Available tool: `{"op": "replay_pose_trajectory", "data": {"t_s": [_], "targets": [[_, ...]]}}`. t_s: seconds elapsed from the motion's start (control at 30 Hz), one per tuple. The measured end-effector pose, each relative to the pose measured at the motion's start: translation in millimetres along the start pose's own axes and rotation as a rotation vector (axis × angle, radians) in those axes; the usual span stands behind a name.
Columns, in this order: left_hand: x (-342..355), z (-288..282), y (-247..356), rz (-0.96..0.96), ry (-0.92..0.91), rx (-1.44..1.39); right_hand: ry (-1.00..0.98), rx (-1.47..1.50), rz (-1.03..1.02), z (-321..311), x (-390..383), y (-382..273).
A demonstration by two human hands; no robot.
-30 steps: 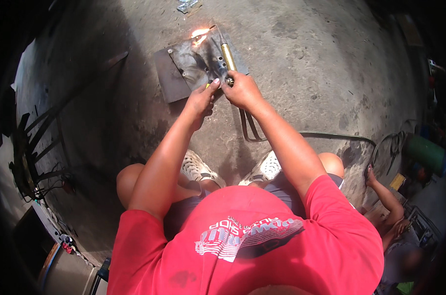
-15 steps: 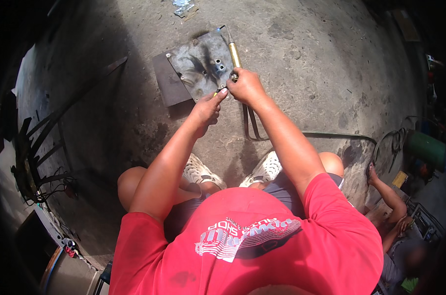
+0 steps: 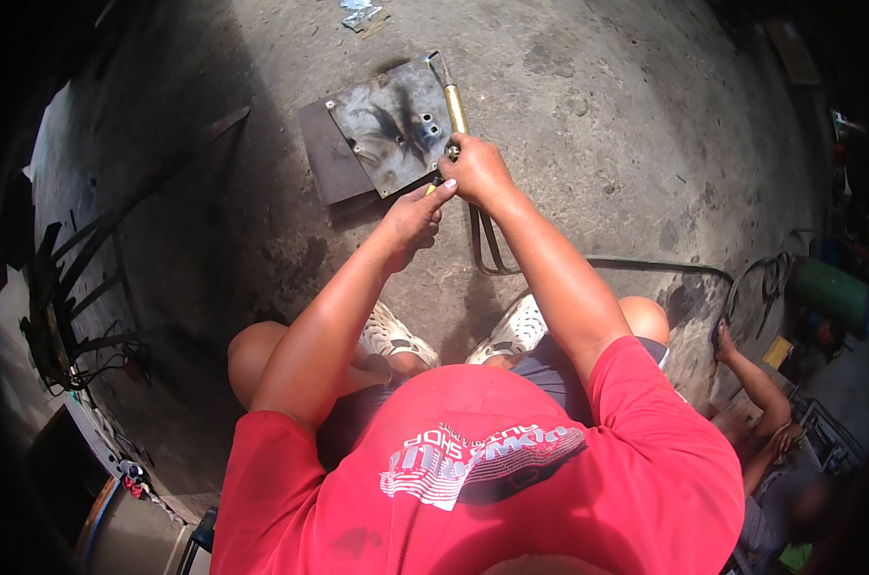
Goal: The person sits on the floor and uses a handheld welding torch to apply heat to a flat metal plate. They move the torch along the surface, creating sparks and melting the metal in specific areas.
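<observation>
My right hand (image 3: 478,172) is closed around a gas torch (image 3: 455,107) with a brass-coloured body and a thin bent tip. The tip reaches the far right corner of a grey metal plate (image 3: 372,120) with holes and dark scorch marks. Close beside it, my left hand (image 3: 413,222) pinches a small yellow-green object (image 3: 432,190) with a dark end; its kind is mostly hidden by the fingers. The thumb lies near the torch's rear end. Under the plate's left side sits a dark flat metal piece (image 3: 331,158), raised off the concrete floor.
Twin hoses (image 3: 487,240) run from the torch across the floor (image 3: 588,144) toward a green cylinder (image 3: 829,292) at right. Another person (image 3: 765,412) sits at lower right. Dark metal framework (image 3: 70,307) stands on the left. Crumpled foil (image 3: 360,13) lies at the far edge.
My left hand has shifted slightly right and nearer to me, with the yellow-green object. The blue spot at the torch tip no longer shows. My right hand stays nearly in place.
</observation>
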State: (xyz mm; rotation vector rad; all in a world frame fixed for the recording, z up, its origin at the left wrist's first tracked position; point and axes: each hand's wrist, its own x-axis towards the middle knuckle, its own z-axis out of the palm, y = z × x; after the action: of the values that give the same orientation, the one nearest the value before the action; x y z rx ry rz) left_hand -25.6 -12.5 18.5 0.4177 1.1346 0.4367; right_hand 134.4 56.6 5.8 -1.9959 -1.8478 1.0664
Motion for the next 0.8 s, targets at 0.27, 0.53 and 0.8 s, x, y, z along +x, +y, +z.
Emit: {"op": "replay_pose_trajectory", "data": {"t_s": [0.27, 0.53, 0.8], "targets": [[-0.5, -0.9, -0.2, -0.002, 0.0, -0.021, -0.003, -0.008, 0.022, 2.0, 1.9, -1.7], [-0.8, 0.7, -0.6, 0.0, 0.012, -0.008, 0.017, -0.023, 0.004, 6.5, 3.1, 1.3], [0.3, 1.0, -0.1, -0.006, 0.016, -0.001, 0.019, -0.019, 0.003, 7.0, 3.4, 1.7]]}}
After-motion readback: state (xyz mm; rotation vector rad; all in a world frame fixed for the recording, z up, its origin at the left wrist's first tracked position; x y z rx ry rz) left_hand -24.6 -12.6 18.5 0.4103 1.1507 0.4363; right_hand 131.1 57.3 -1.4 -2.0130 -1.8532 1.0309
